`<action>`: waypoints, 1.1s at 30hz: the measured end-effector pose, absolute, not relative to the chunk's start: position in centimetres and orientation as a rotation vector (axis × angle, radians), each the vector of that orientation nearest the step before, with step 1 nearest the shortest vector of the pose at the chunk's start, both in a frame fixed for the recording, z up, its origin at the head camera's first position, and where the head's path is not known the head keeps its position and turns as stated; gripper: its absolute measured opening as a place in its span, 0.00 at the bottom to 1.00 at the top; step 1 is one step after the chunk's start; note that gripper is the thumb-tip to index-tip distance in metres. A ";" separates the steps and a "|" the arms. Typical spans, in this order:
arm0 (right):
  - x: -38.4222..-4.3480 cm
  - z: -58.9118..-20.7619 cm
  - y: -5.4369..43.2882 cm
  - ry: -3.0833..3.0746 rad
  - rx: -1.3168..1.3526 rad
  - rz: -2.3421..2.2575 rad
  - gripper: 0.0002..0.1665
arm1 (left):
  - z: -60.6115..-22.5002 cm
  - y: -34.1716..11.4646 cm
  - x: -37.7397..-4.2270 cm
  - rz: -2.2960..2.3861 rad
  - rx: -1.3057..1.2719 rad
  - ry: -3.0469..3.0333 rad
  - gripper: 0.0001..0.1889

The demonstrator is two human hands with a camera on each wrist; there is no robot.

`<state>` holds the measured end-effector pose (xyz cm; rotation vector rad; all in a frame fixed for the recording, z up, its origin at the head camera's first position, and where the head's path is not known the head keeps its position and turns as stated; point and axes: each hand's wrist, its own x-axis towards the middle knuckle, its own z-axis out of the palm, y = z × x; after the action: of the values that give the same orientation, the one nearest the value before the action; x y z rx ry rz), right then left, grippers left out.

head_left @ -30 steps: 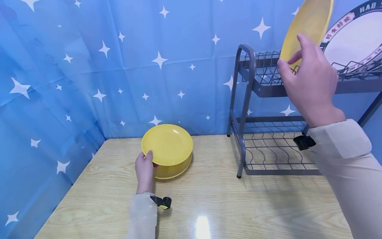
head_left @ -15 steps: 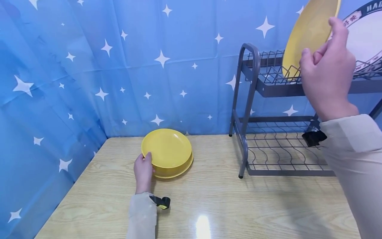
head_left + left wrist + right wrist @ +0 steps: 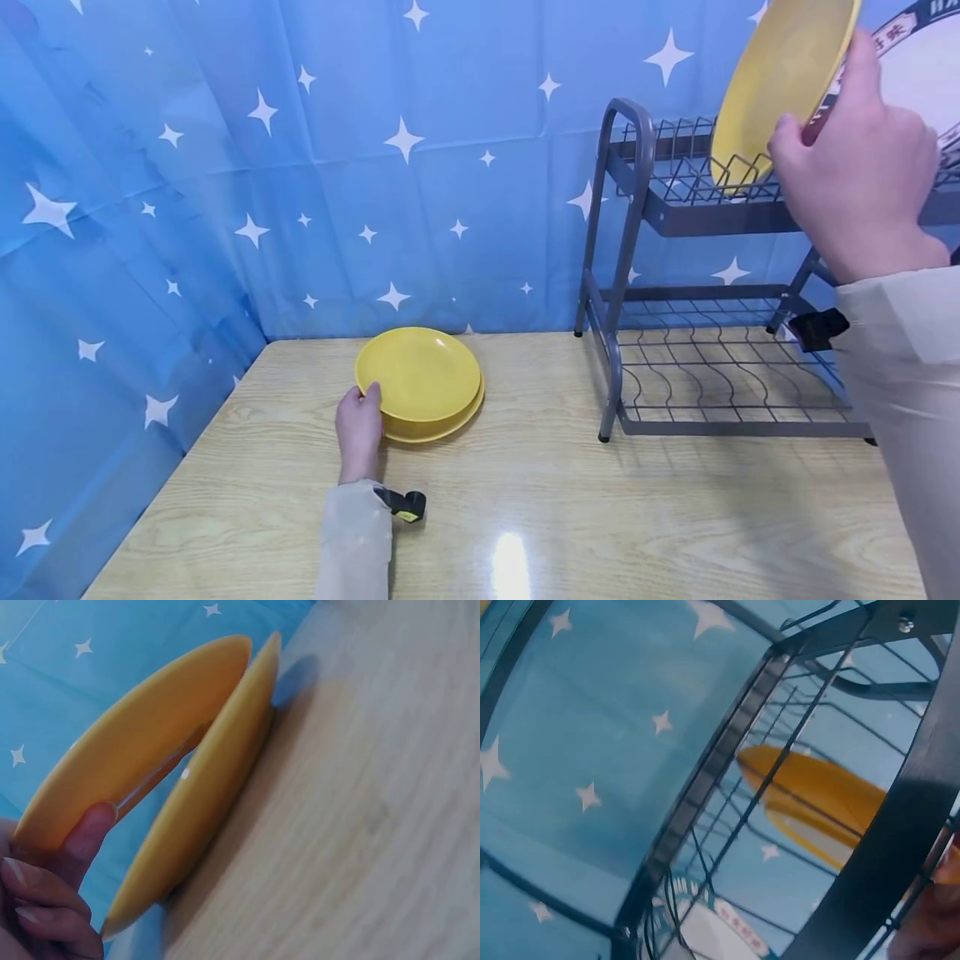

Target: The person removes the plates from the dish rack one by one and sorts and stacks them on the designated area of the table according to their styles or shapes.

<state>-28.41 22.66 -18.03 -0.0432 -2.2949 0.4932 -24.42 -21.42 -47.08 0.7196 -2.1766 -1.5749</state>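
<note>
My left hand [image 3: 358, 432] pinches the near-left rim of a round yellow plate [image 3: 420, 373], thumb on top. A second yellow plate [image 3: 431, 429] lies beneath it on the table; in the left wrist view a wedge of space shows between the upper plate [image 3: 135, 735] and the lower plate [image 3: 202, 795], narrowing at the far end. At the rack's top tier, my right hand [image 3: 862, 167] grips the right edge of another yellow plate [image 3: 780, 83], which leans upright among the wires. In the right wrist view that plate [image 3: 825, 795] shows through the bars, with fingertips [image 3: 930, 915] beside it.
The grey two-tier dish rack [image 3: 633, 208] stands at the right, with a wire lower shelf [image 3: 697, 367]. A white plate with a dark patterned rim [image 3: 930, 79] stands behind my right hand. A blue star-printed curtain [image 3: 465, 100] backs the wooden table [image 3: 562, 500].
My right hand has moved right, from the face of the rack plate to its right edge. My left hand has lowered the upper plate slightly toward the lower one.
</note>
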 end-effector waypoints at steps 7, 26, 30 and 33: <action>-28.5 -17.1 22.5 -2.449 -0.126 0.493 0.36 | -47.4 -21.6 -24.3 -1.572 0.735 -2.187 0.17; -28.6 -16.5 22.9 -2.556 -0.142 0.508 0.34 | -47.8 -21.7 -24.1 -1.430 0.768 -2.188 0.14; -28.7 -16.6 22.9 -2.557 -0.131 0.510 0.33 | -47.9 -21.8 -24.2 -1.456 0.796 -2.191 0.17; -28.8 -16.6 22.9 -2.560 -0.130 0.515 0.33 | -48.0 -21.9 -24.3 -1.492 0.818 -2.179 0.18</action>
<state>-28.76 22.91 -16.64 -0.1297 -2.5596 0.5146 -24.29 -21.91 -47.97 0.8183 -2.1795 -1.4919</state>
